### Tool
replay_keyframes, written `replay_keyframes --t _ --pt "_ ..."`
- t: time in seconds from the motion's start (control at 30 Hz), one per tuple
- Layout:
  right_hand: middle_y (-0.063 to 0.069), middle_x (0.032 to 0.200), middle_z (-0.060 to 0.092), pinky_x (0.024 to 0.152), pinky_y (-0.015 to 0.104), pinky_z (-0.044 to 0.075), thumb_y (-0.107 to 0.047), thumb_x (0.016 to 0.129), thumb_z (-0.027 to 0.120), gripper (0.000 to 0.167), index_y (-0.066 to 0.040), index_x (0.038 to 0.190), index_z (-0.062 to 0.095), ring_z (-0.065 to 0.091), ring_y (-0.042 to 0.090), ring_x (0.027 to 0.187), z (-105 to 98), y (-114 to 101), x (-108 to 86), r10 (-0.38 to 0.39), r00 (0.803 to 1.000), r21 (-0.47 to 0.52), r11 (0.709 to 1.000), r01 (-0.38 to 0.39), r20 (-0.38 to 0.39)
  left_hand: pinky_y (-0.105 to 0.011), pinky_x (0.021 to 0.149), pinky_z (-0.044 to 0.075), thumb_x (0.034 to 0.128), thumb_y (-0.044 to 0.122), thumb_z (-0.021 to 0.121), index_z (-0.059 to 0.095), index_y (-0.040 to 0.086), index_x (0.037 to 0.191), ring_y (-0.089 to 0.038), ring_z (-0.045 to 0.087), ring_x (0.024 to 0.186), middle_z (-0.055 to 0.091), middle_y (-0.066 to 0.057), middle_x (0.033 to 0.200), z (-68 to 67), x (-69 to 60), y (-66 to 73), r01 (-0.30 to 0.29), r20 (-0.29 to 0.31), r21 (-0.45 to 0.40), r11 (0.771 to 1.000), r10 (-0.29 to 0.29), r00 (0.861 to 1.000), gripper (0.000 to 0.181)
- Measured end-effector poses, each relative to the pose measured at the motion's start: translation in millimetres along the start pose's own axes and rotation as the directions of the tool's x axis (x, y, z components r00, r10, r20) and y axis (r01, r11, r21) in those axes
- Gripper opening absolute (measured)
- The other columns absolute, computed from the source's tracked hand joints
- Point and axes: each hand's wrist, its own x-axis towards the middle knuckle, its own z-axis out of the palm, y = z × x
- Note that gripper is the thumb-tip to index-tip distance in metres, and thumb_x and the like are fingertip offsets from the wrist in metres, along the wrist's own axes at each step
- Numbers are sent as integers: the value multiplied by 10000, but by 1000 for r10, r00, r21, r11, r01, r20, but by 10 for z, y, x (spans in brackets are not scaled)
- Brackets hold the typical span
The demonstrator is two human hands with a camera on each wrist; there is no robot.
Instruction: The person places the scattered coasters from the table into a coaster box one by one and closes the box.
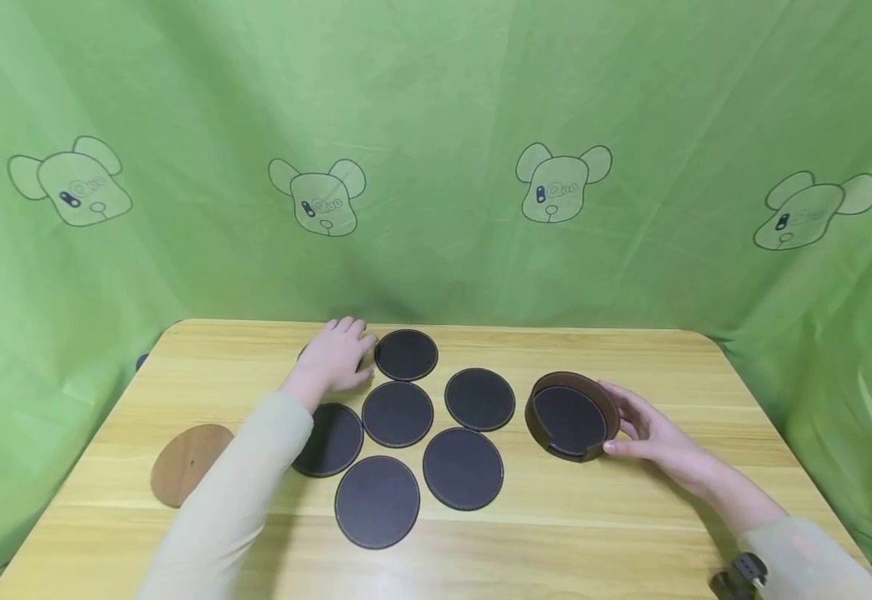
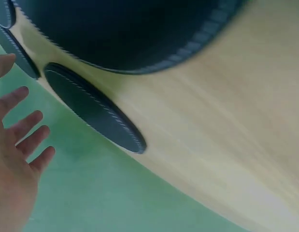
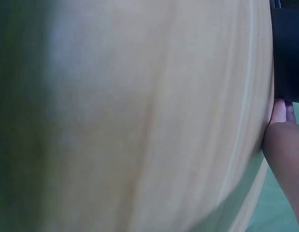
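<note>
The left hand [image 1: 337,354] is reaching just left of the farthest coaster [image 1: 406,354], its fingers loosely extended and grasping nothing. The right hand [image 1: 649,440] is gripping the right side of the holder [image 1: 567,381], which is sitting right of the coasters [image 1: 398,414] and containing another. The left sleeve [image 1: 248,467] is partly covering a wooden disc [image 1: 184,467] on the counter [image 1: 593,525].
</note>
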Motion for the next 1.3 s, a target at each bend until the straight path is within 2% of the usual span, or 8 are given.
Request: replay_keyframes --t 0.17,0.57,0.73,1.03,1.3 --pt "-228 1541 439 1070 52 375 77 953 673 883 25 1673 165 508 -123 1344 -14 8 -7 23 1000 -10 1000 -23 -5 -576 1201 401 951 468 667 620 86 1398 -404 529 1357 585 -218 1408 51 -75 -76 16 -21 -34 999 -17 1000 590" --pt "-200 1565 419 1081 59 368 55 954 683 889 21 1674 164 508 -111 1350 -24 17 -8 38 999 -17 999 -38 -8 -665 1234 322 951 584 625 529 108 1537 -519 394 1498 434 -295 1591 164 -164 -176 126 55 -150 981 -119 991 761" --pt "-209 1559 420 1080 59 367 52 956 684 888 12 1676 166 507 -112 1350 -27 20 -5 41 999 -18 999 -41 -9 -692 1206 346 945 606 631 504 131 1561 -556 382 1498 409 -324 1601 197 -185 -196 165 79 -167 972 -154 985 788" --pt "-174 1589 403 1079 51 359 44 951 691 901 19 1675 157 488 -140 1351 -24 12 -3 53 998 -17 998 -53 -14 -675 1127 436 949 581 640 472 142 1582 -519 456 1429 437 -317 1555 219 -214 -185 188 88 -198 962 -173 981 789" --pt "-227 1551 407 1074 52 365 49 949 692 909 24 1675 146 498 -137 1340 -4 4 -10 57 998 -16 998 -57 -16 -686 1096 456 943 497 638 454 142 1594 -530 438 1443 432 -311 1554 250 -220 -197 203 93 -240 949 -186 978 764"
